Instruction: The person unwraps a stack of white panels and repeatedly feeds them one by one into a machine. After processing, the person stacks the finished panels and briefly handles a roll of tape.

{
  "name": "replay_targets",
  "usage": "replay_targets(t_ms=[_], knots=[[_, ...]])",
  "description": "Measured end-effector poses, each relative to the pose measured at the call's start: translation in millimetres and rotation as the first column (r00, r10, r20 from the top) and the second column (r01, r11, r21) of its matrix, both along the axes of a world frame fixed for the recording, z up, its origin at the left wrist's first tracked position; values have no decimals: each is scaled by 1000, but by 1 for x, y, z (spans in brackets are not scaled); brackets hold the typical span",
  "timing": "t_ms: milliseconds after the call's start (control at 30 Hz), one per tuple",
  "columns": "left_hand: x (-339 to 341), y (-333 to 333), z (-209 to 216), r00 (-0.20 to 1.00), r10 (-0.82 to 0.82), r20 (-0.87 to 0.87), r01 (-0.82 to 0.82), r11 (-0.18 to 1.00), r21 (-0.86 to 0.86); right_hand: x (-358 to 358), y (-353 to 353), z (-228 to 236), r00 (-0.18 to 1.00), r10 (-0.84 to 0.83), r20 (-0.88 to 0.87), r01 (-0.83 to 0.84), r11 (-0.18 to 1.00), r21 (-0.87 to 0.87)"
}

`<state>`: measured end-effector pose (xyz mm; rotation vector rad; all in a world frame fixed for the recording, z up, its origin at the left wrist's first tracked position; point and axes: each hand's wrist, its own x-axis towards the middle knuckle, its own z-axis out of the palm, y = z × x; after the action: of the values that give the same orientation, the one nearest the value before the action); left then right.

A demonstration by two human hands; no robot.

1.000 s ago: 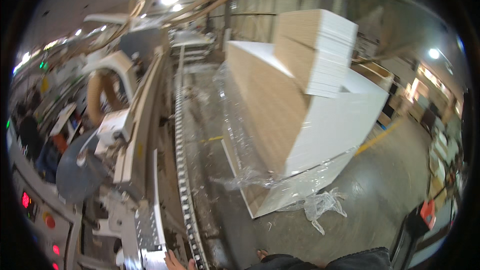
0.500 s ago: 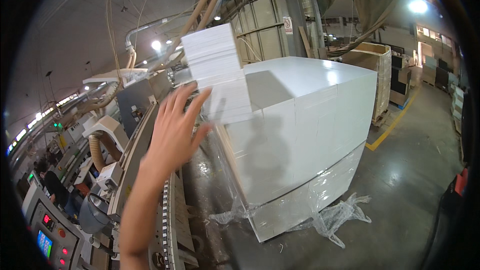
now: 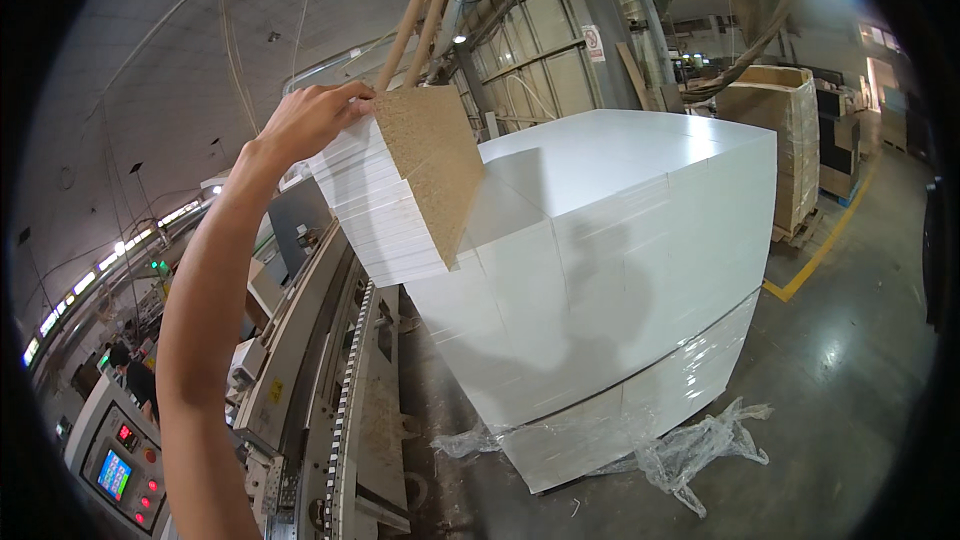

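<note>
Bright ceiling lamps high on the right light the hall evenly, throwing a soft grey shadow across the big white panel stack and a sheen on the concrete floor (the fisheye bends straight lines near the black rim), while the frame stays fairly sharp.

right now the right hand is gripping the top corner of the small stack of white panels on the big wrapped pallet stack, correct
Not quite: the head view shows the left hand gripping the top corner of the small stack of white panels on the big wrapped pallet stack. The right hand is out of view.
</note>
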<state>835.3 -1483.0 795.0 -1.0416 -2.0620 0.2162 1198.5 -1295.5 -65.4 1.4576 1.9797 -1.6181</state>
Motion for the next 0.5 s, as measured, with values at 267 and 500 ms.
replay_targets(t_ms=[267, 500], knots=[[3, -50, -1, 982, 21, -188, -25, 999, -21, 10, -11, -21, 990, -140, 5, 139, 986, -89], [90, -150, -24, 916, 37, -400, 6, 995, 104, -29, -22, 3, 780, -462, -423, 219, 834, -507]])
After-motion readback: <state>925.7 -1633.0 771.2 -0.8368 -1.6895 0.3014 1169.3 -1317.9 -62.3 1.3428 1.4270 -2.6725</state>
